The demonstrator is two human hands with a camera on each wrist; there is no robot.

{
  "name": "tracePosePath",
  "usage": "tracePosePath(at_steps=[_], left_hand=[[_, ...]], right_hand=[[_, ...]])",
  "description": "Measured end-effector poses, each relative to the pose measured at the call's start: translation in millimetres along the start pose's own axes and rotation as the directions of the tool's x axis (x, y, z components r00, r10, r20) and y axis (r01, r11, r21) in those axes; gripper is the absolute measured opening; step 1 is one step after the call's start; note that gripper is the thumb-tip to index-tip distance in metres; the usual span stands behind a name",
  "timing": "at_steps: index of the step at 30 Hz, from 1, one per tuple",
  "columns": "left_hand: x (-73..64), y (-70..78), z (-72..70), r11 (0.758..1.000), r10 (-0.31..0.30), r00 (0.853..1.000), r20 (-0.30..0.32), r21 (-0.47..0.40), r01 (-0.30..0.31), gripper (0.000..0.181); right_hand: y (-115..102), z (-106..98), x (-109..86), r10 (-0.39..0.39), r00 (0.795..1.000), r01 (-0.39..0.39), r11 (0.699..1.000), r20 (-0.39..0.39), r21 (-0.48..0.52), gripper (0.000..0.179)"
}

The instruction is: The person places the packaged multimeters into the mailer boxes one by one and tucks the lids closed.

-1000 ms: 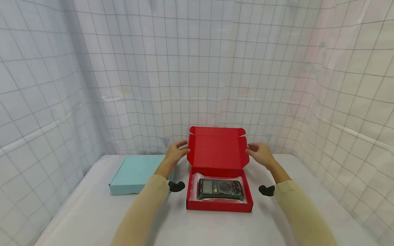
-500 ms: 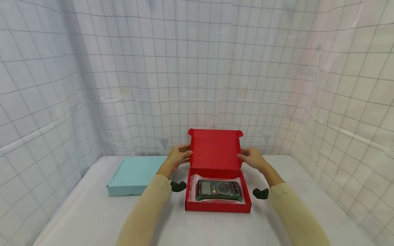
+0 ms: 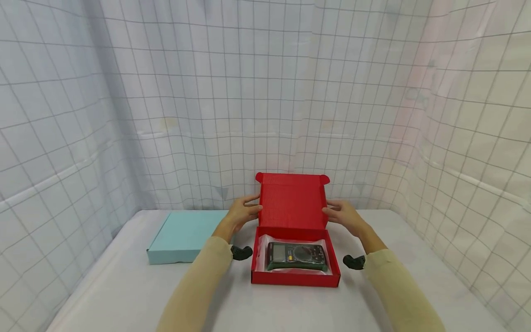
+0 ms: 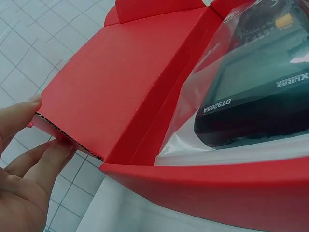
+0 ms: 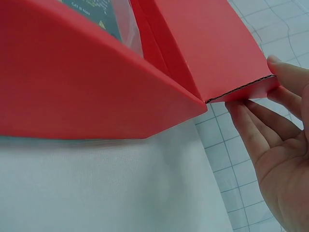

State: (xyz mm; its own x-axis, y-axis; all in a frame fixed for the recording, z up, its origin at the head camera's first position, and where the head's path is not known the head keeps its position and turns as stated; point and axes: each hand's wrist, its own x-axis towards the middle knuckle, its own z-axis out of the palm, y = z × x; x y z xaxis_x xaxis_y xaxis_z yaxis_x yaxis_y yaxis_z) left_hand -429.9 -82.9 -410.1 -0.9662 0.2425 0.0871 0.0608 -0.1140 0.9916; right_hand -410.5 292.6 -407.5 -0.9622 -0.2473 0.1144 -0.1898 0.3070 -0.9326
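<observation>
A red cardboard box (image 3: 295,279) stands on the white table with its lid (image 3: 293,200) raised at the back. Inside lies a dark green multimeter (image 3: 297,256) in a clear plastic bag (image 4: 181,137); its case reads DT9205A in the left wrist view. My left hand (image 3: 240,212) pinches the lid's left edge, thumb at the front and fingers behind. At the opposite edge, my right hand (image 3: 345,215) does the same, its thumb (image 5: 282,70) against the lid's side. Both of the lid's side flaps are bent back, and its front ears stick out at the top corners.
A light blue flat box (image 3: 188,233), closed, lies left of the red one, partly behind my left forearm. White gridded curtains (image 3: 265,92) hang behind and on both sides of the white-covered table (image 3: 290,309).
The lid's side flaps, spread wide a second ago, are now folded back. Both hands have come inward to the lid's edges. The box and multimeter have stayed in place.
</observation>
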Motion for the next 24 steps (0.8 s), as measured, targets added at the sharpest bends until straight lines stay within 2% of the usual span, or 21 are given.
tracePosePath(at_steps=[4,12,19,24], left_hand=[[-2.2,-2.0,-1.2,1.000,0.006,1.000,-0.008,-0.015,-0.006,0.060],[-6.2,-5.3,-2.5,0.997,0.067,0.998,0.004,0.024,-0.067,0.059],[-8.5,-6.1,-1.4,0.992,0.114,0.993,0.020,0.056,-0.115,0.058],[-9.5,-4.9,1.6,0.989,0.120,0.993,0.011,0.084,-0.120,0.059]], right_hand=[[-2.5,2.3,-1.2,-0.017,1.000,0.017,1.000,0.003,0.006,0.067],[-5.3,6.3,-5.4,-0.061,0.998,0.061,0.997,0.002,-0.050,0.068],[-2.1,5.9,-8.1,-0.073,0.997,0.073,0.997,-0.007,-0.009,0.066],[0.8,4.0,-11.1,-0.083,0.997,0.083,0.997,-0.004,-0.001,0.064]])
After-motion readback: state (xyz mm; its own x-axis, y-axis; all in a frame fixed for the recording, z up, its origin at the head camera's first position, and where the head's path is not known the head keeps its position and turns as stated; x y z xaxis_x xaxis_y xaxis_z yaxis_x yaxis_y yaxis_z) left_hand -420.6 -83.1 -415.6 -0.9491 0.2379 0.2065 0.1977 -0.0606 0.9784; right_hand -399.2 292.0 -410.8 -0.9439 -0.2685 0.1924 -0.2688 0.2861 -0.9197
